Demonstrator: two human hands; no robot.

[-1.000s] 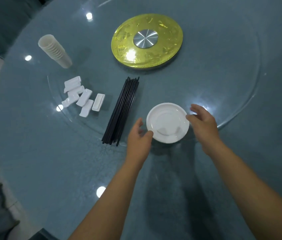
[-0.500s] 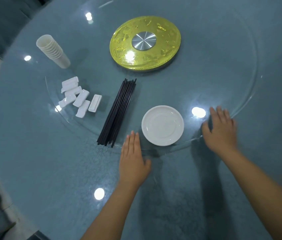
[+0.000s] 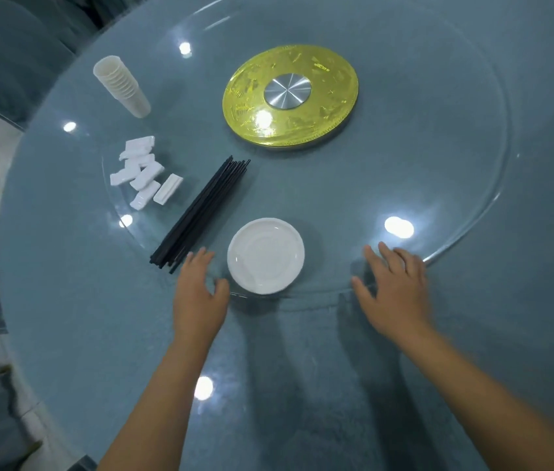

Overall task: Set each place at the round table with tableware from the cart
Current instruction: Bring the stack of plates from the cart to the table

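Setting had barely begun: we saw no place laid at the round table (image 3: 65, 317). The white plates (image 3: 266, 255), black chopsticks (image 3: 200, 212), chopstick rests (image 3: 144, 175) and toppled stack of cups (image 3: 121, 85) lay gathered on the glass turntable (image 3: 472, 171) around its gold hub (image 3: 290, 96). Our left hand (image 3: 197, 294) and right hand (image 3: 396, 290) were spread flat at the turntable's near rim, holding nothing. A second earlier both had touched the plates; since then the hands had parted and the tableware had shifted leftward.
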